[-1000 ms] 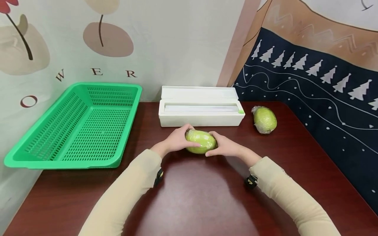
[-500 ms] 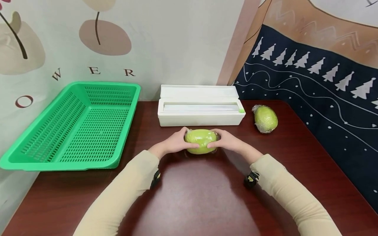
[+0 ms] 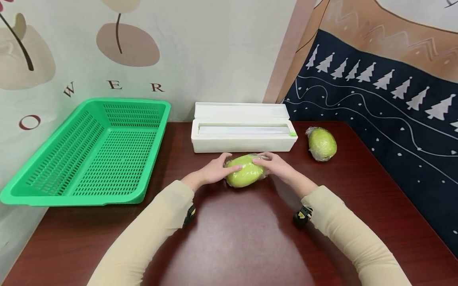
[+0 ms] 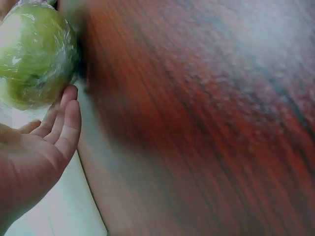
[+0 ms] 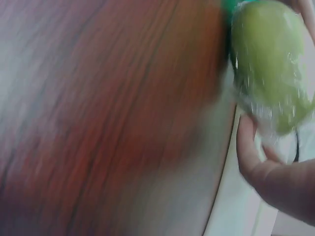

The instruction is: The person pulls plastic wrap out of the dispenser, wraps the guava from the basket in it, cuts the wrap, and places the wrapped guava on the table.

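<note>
A smooth oval green fruit [image 3: 245,171], wrapped in clear cling film, is held between both hands in front of the white box. My left hand [image 3: 216,170] grips its left end, the thumb lying across the near side. At the other end my right hand [image 3: 277,166] pinches the fruit and the loose film there, thumb on top. In the left wrist view the film looks wrinkled and shiny over the fruit [image 4: 37,56], with the fingertips against its underside. Film bunches at the fruit's end by the fingers in the right wrist view. The far fingers are partly hidden in the head view.
Behind the hands stands a white cling film dispenser [image 3: 243,145], lid up, with a small green slider [image 3: 293,134] at its right end. Another wrapped green fruit [image 3: 322,145] lies at the back right. A green plastic basket [image 3: 139,194] stands left on the dark red-brown table [image 3: 243,238].
The fruit has turned from lying level to slanting, its right end now farther back and its left end nearer. My right hand and thumb have shifted slightly back with it.
</note>
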{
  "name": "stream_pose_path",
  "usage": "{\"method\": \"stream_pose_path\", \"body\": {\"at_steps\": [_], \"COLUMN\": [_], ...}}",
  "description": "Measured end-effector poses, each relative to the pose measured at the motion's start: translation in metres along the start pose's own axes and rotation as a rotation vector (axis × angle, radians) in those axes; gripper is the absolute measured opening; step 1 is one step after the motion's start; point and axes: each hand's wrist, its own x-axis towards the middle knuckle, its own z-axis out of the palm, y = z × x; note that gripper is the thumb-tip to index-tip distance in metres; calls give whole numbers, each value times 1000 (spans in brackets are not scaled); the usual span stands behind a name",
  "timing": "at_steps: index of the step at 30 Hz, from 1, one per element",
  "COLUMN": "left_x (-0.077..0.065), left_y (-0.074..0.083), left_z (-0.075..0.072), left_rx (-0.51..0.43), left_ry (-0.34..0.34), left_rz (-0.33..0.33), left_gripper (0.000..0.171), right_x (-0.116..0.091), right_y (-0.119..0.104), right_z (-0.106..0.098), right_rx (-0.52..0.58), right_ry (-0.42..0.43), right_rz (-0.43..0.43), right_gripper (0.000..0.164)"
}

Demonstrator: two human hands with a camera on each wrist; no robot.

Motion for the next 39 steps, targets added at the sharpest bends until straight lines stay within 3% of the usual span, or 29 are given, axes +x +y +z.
{"method": "stream_pose_path", "body": {"at_steps": [4, 6, 9, 14, 18, 21, 23, 30, 39], "left_x": [0, 0, -2, -3, -1, 1, 3, 8, 21], "left_y": [1, 1, 0, 1, 0, -1, -2, 15, 55], "left_z": [3, 4, 2, -7, -7, -3, -1, 9, 37], "left_rx": [-120, -172, -161, -7, -177, -357, -408, -486, -511], "left_ry": [-77, -133, -173, -114, -117, -128, -118, -79, -67], "left_rz": [-31, -55, -80, -65, -66, -85, -102, -143, -124], "left_gripper": [59, 54, 52, 50, 49, 52, 51, 52, 53], "right_x": [-2, -2, -4, -6, -10, -12, -14, -28, -50], "right_y": [-2, 0, 3, 5, 1, -1, -3, -9, -6], "right_z": [5, 7, 10, 16, 23, 26, 27, 18, -23], "right_rx": [154, 242, 322, 259, 196, 221, 241, 243, 178], "right_ry": [83, 80, 51, 38, 15, 14, 23, 75, 135], "right_rz": [4, 5, 8, 37, 104, 116, 107, 91, 120], "right_gripper": [64, 64, 61, 56, 58, 59, 57, 54, 57]}}
